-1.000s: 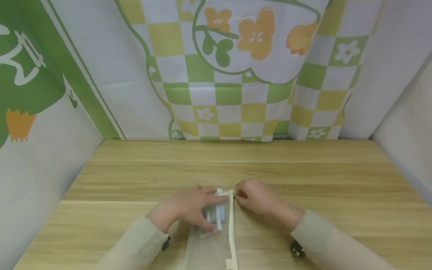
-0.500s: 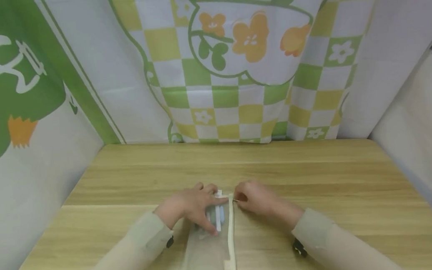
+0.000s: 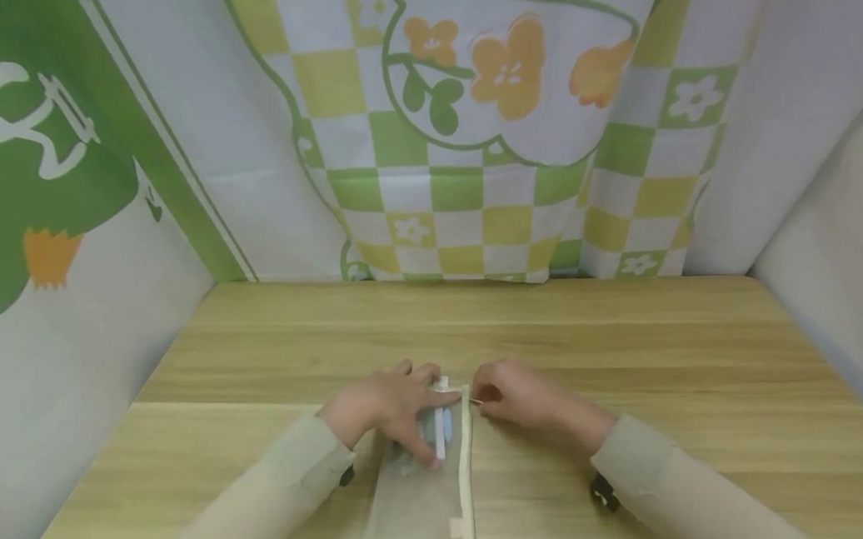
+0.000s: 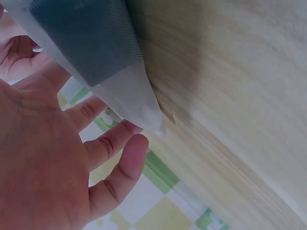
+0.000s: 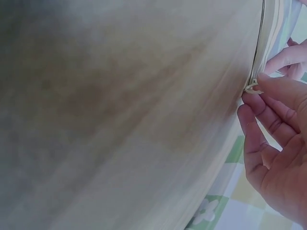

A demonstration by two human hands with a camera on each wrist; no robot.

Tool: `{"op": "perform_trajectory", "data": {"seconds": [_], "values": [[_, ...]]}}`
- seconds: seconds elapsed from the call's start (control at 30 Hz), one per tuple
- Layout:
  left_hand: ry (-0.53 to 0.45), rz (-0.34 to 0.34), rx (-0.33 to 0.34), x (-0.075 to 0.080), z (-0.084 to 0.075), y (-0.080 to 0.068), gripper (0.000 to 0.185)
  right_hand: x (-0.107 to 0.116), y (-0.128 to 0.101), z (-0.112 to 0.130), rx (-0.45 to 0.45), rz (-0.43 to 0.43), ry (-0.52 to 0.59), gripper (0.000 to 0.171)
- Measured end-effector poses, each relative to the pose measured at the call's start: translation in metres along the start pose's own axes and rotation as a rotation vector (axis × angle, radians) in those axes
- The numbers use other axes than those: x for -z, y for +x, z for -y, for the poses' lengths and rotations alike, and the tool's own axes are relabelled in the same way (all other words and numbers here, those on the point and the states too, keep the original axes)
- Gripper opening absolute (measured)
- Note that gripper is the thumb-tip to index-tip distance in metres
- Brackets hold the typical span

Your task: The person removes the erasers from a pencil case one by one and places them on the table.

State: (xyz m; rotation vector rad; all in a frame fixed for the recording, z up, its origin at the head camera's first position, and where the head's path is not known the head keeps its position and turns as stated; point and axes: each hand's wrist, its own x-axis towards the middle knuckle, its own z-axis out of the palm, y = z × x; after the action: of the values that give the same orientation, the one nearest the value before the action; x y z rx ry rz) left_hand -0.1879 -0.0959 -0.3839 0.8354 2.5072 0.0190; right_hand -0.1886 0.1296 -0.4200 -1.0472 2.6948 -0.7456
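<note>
A translucent mesh pouch [image 3: 410,505] with a cream zipper [image 3: 463,476] along its right edge lies flat on the wooden table [image 3: 632,347]. Blue and white items [image 3: 443,431] show through its far end. My left hand [image 3: 388,406] rests flat on that end with its fingers spread and straight; the left wrist view shows the left hand's [image 4: 57,163] open palm beside a corner of the pouch [image 4: 91,48]. My right hand [image 3: 519,397] pinches the zipper pull [image 3: 474,399] at the far end of the zipper. In the right wrist view the right hand's fingertips [image 5: 268,84] hold the zipper pull [image 5: 252,87].
Printed cloth panels [image 3: 467,133] in green, yellow and white wall in the table at the back and on both sides. Bare wood stretches left, right and beyond the hands. Both sleeves [image 3: 268,506] are beige.
Both hands stay where they were on the pouch's far end. The head view has shifted slightly; the zipper pull has not visibly travelled.
</note>
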Motion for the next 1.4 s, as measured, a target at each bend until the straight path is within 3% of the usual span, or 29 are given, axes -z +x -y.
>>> {"op": "perform_trajectory", "data": {"seconds": [0.33,1.13,1.4], "values": [[0.000,0.014,0.020,0.002,-0.001,0.001,0.100,0.001,-0.004,0.001,0.004,0.023,-0.020,0.008],[-0.002,0.012,0.008,0.002,0.000,0.002,0.098,-0.001,-0.013,0.007,-0.007,0.068,0.103,0.005],[0.011,0.014,0.012,0.003,-0.001,0.001,0.098,-0.003,-0.015,0.007,-0.005,0.067,0.097,0.005]]}}
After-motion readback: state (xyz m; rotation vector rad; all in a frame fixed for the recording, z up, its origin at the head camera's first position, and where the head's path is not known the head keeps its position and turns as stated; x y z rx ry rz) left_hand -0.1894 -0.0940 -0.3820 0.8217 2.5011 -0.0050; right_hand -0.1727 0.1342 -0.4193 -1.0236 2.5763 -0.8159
